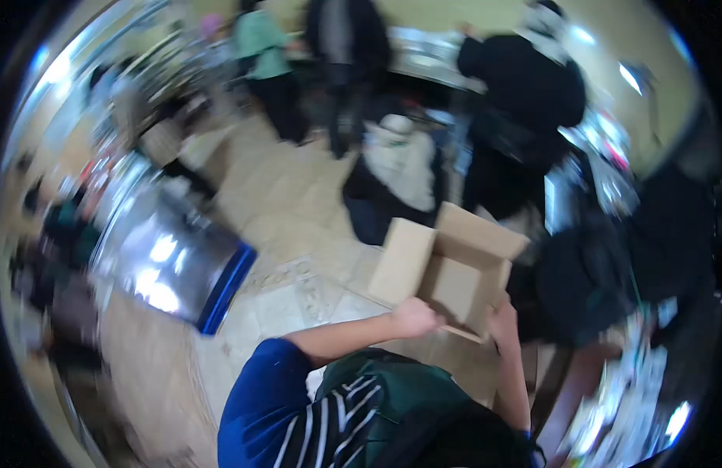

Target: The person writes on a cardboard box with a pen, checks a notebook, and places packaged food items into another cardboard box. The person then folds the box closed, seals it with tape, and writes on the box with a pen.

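Note:
An open cardboard box (454,285) is held up in front of my body, its flaps spread and its inside showing no contents. My left hand (417,318) grips the box's near left edge, fingers closed round it. On the near right side, my right hand (503,321) holds the other edge with its fingers wrapped on the cardboard. The box is tilted, with its opening facing me.
A shiny, clear-covered case with a blue edge (228,288) stands at left on the tiled floor (287,195). Several people are around; one in a light top (400,168) is low down just beyond the box. Blurred plastic-wrapped items (622,390) lie at lower right.

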A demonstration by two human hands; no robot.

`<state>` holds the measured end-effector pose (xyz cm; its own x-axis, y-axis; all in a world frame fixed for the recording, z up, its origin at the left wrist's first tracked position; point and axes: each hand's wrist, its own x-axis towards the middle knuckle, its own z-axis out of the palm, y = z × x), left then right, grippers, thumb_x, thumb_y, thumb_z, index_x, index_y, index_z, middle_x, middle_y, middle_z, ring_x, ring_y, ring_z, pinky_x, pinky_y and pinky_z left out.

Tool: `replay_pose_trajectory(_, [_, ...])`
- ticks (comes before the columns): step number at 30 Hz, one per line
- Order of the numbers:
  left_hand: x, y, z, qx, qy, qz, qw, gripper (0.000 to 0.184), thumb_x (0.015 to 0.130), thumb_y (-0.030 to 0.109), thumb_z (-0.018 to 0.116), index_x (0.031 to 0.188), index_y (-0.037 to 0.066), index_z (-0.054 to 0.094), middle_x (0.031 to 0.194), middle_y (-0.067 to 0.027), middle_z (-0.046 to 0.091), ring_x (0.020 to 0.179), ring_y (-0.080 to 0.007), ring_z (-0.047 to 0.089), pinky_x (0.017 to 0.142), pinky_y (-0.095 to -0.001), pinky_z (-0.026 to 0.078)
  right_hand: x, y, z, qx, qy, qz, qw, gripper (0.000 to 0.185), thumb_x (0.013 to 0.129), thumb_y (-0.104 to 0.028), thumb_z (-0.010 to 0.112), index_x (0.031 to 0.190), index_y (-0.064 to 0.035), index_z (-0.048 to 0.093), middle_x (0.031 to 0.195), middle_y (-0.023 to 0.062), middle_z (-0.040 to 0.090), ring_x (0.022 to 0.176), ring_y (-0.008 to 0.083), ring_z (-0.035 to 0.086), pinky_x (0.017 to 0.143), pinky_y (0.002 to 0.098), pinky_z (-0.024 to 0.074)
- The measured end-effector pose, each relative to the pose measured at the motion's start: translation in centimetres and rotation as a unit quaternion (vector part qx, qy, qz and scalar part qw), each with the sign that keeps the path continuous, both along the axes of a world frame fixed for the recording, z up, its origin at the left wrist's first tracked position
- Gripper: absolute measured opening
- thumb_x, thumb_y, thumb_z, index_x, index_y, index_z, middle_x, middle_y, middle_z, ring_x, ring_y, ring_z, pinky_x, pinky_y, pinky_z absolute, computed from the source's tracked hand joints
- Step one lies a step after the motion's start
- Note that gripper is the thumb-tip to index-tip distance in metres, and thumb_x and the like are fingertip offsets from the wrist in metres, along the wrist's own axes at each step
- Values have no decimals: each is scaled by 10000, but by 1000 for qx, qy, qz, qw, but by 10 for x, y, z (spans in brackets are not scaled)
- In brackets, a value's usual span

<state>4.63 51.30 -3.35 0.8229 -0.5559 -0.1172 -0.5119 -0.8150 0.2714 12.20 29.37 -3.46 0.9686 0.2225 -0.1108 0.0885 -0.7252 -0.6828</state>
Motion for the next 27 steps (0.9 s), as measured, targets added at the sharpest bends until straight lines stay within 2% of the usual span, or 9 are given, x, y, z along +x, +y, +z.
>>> replay_pose_trajectory(1, [2,-5,10,15,102,4,995,348,852,410,495,999,127,633,762,-147,637,795,-266,650,659,-402,512,-10,-8,-4,-19,-50,6,999,391,776,-150,518,1129,10,467,944,274,601,915,432,569,801,481,449])
replay_pose_trajectory(3, [5,-13,-12,-161,-165,-72,970,490,795,437,587,1167,118,567,1137,-176,582,1173,-307,480,985,-451,361,-25,-29,-25,-65,-38,-36,997,372,772,-191,523,1068,30,476,787,285,603,781,441,593,722,509,469])
replay_pose_trajectory(5, [8,-38,4,-66,-146,103,982,641,812,394,595,1328,69,400,1345,-223,403,1339,-341,227,1097,-494,126,-46,-45,-32,-52,-37,-113,991,364,770,-199,528,1038,41,475,774,290,603,763,445,597,714,508,480])
replay_pose_trajectory(7, [25,-31,-48,-130,-230,189,946,669,830,301,583,1358,1,301,1232,-280,489,1246,-374,382,1040,-476,274,-65,-56,-26,-28,16,-179,983,380,767,-183,531,1055,51,451,781,290,604,777,444,596,735,509,472])
replay_pose_trajectory(9, [46,-50,-12,-103,223,219,944,545,836,191,545,1286,-56,362,1073,-317,564,1097,-413,511,937,-449,399,-83,-71,-10,-24,28,-226,973,403,767,-169,537,1088,51,431,761,289,599,768,449,592,736,506,469])
replay_pose_trajectory(11, [54,-54,-49,-190,190,121,956,438,844,165,527,1201,-68,428,948,-305,605,943,-437,579,810,-450,462,-111,-84,7,-29,1,-278,960,398,766,-164,542,1082,51,433,731,288,596,740,448,594,716,499,477])
replay_pose_trajectory(21, [43,-254,36,-172,207,-97,958,360,846,97,501,1172,-47,456,1003,-301,591,986,-443,551,831,-470,425,-235,-209,64,55,14,-545,836,426,831,-422,574,1030,-46,539,736,216,628,720,387,621,672,476,489])
replay_pose_trajectory(23, [41,-293,37,-173,227,-110,952,375,838,86,506,1187,-40,452,1021,-289,594,997,-434,554,841,-454,427,-270,-248,59,197,-95,-619,754,332,866,-363,572,955,-44,598,757,178,644,732,340,640,641,400,506])
replay_pose_trajectory(27, [41,-355,29,-241,249,-161,924,410,812,45,507,1212,-22,447,1080,-254,596,1036,-382,569,867,-396,430,-376,-350,20,-9,-189,-795,576,318,854,-270,589,1052,-24,553,862,170,654,798,289,651,686,385,500])
